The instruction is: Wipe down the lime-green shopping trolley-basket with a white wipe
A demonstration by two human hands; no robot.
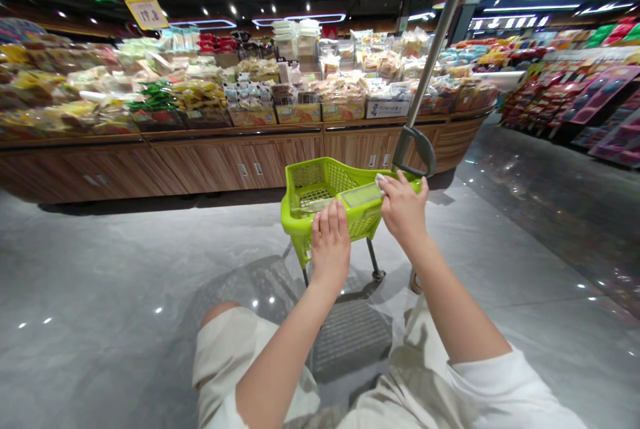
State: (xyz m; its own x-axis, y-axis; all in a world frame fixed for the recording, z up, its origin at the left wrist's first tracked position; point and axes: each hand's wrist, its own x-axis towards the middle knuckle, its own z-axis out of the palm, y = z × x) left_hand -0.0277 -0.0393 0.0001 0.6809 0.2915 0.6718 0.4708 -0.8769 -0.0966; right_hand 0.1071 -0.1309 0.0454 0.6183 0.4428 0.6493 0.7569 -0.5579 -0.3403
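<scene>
A small lime-green shopping cart (325,169) with a perforated basket stands in front of me on grey legs with casters. My left hand (331,242) is closed over the basket's near rim, its fingers curled across the edge. Further right, my right hand (404,206) rests on the same rim beside a clear panel (359,195). Under its fingertips pokes out a crumpled white wipe (381,180), pressed against the rim; most of it is hidden. Just behind that hand, a grey loop grip (425,149) sits at the lower end of a metal pole (443,22).
A long wood-fronted display counter (200,162) crosses the view, heaped with packaged snacks (250,99). A price sign (147,13) stands above it at left. More shelves (595,92) line the right. Glossy grey floor (125,296) surrounds the cart; my knees are close below it.
</scene>
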